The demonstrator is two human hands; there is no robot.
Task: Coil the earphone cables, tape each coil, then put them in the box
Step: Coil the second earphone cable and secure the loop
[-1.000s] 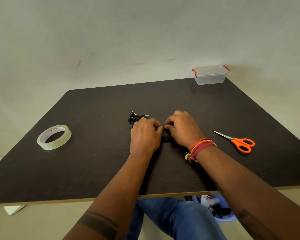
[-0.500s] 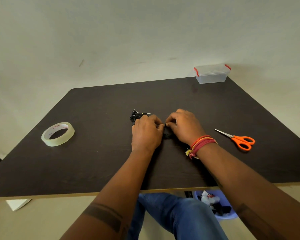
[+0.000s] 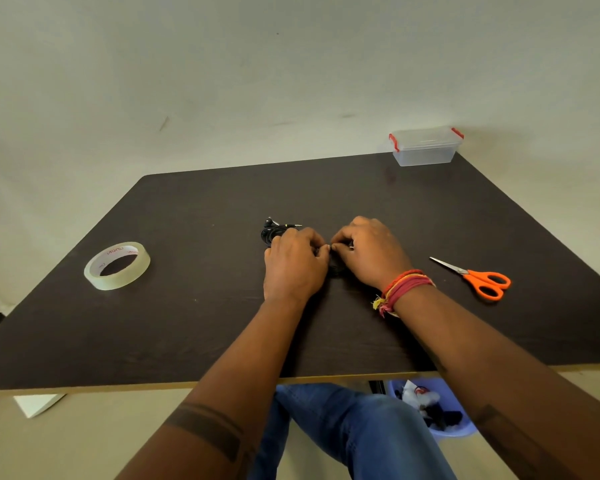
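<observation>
Both hands sit close together at the middle of the dark table (image 3: 187, 323), knuckles up and fingers curled under. Left hand (image 3: 293, 265) and right hand (image 3: 369, 252) meet at their fingertips, which appear to pinch something small and dark between them, most likely part of an earphone cable; the grip itself is hidden beneath the fingers. Just beyond the left hand's knuckles lies a black earphone coil (image 3: 272, 232), its plug and an earbud poking out toward the far side, touching or nearly touching that hand. A roll of clear tape (image 3: 117, 265) lies flat well to the left, orange-handled scissors (image 3: 478, 278) rest to the right, and the clear box (image 3: 426, 146) with red clips stands lidded at the far right corner.
</observation>
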